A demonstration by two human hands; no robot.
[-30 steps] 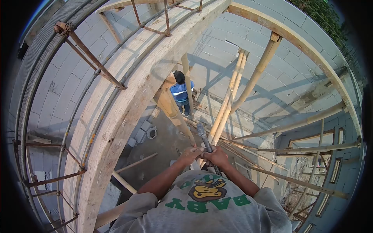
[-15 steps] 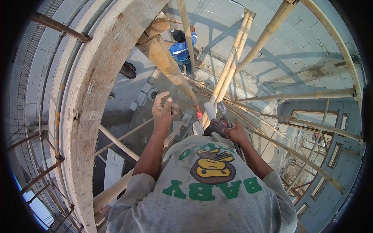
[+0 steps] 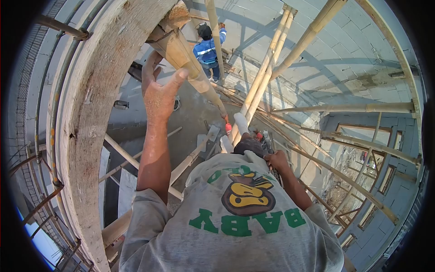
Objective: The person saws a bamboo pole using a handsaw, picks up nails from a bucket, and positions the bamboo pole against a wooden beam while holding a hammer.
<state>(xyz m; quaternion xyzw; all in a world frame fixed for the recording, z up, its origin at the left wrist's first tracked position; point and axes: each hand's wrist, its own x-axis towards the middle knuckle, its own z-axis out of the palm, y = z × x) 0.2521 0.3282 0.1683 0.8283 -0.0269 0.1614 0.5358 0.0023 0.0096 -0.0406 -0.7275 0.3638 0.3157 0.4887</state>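
My left hand [image 3: 161, 93] is raised with its fingers apart, the thumb pointing toward a thick bamboo post [image 3: 185, 59]. The fingertips overlap the post's upper end, just under a pale timber beam [image 3: 97, 86]. Low by my waist, my right hand [image 3: 277, 161] is closed, its fingers curled at a dark, long object [image 3: 268, 144] beside my dark-clad leg [image 3: 249, 145]. What that object is, I cannot tell, as my shirt and hand cover much of it.
Crossed bamboo poles [image 3: 267, 68] rise ahead, and more poles [image 3: 344, 108] span the right. Far below, a person in a blue jacket [image 3: 207, 52] faces the grey block wall [image 3: 362, 54]. Metal bars [image 3: 59, 113] run along the beam's left. A wooden window frame [image 3: 362, 129] stands at right.
My left hand has gone up and forward to the bamboo post's top. The right hand has drawn slightly back toward my waist, and the dark object shows less. The view has shifted a little.
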